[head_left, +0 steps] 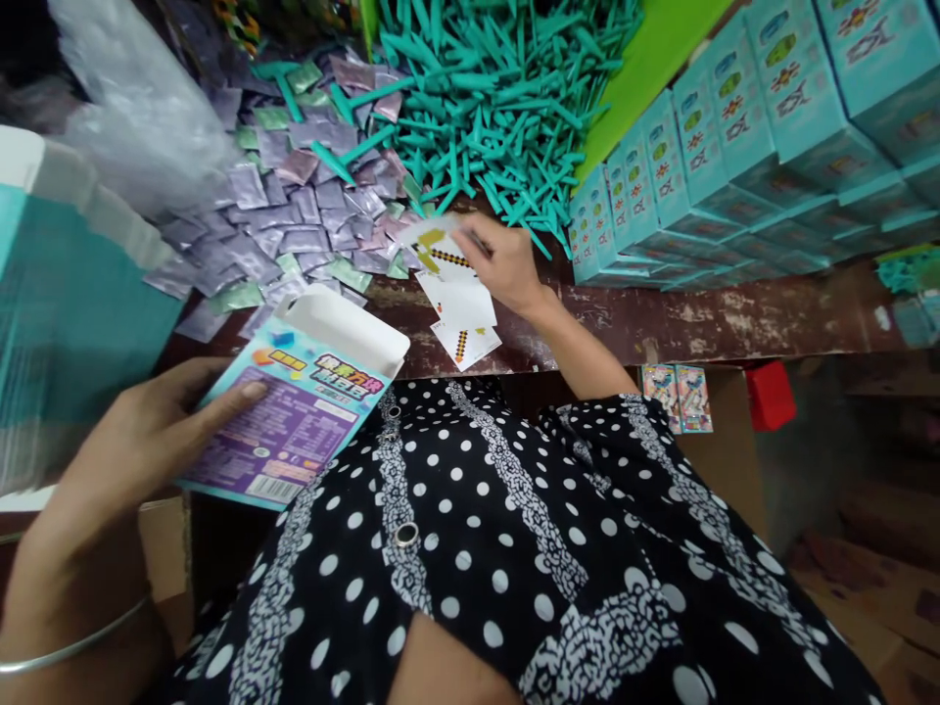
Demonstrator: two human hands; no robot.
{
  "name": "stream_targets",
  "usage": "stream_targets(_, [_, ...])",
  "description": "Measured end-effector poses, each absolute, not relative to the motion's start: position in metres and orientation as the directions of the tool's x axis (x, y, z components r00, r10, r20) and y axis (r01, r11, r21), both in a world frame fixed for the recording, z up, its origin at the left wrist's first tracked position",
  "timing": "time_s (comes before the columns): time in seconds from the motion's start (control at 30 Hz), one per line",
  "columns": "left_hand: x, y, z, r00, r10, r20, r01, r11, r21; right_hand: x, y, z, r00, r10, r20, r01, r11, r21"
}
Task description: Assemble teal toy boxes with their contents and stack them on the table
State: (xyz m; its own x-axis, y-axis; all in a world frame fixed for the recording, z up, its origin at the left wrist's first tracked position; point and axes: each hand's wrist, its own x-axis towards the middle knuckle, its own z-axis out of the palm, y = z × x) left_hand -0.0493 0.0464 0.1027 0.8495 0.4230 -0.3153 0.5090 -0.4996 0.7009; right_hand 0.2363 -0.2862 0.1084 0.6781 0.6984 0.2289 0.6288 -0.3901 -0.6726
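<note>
My left hand grips a small blue and purple cardboard box at its left side, thumb on the printed face. The box's top flap stands open, its white inside showing. At the table's front edge, my right hand pinches a white card with a yellow and black pixel-style picture. Just below that card, more printed cards lie overlapping on the table. Beyond my hands are a heap of small purple, green and pink sachets and a pile of teal plastic pickaxe-shaped pieces.
Stacked teal boxes line the right side of the dark worn table. A stack of flat teal cartons stands at the left, with clear plastic bags behind. Below the right edge are a cardboard carton and a red item.
</note>
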Motion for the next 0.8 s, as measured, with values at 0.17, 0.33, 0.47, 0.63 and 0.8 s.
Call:
stream_targets(0.17, [-0.04, 0.04, 0.108, 0.865, 0.402, -0.3, 0.481, -0.493, 0.725, 0.19, -0.227, 0.118, 0.597, 0.787, 0.158, 0.547, -0.255, -0.797])
stream_targets(0.33, [-0.032, 0.032, 0.124, 0.869, 0.363, -0.336, 0.49, -0.53, 0.692, 0.207, -0.206, 0.122, 0.604, 0.784, 0.143, 0.619, -0.348, -0.704])
stream_targets(0.47, [-0.023, 0.032, 0.117, 0.848, 0.384, -0.364, 0.526, -0.535, 0.661, 0.249, -0.222, 0.119, 0.71, 0.697, -0.098, 0.616, -0.683, -0.392])
stream_targets(0.63, [-0.008, 0.032, 0.107, 0.862, 0.362, -0.354, 0.505, -0.565, 0.653, 0.252, -0.229, 0.105, 0.644, 0.736, -0.21, 0.706, -0.677, -0.209])
stream_targets(0.8, [0.001, 0.035, 0.102, 0.87, 0.345, -0.351, 0.492, -0.613, 0.618, 0.249, -0.224, 0.108, 0.594, 0.767, -0.244, 0.774, -0.627, -0.085])
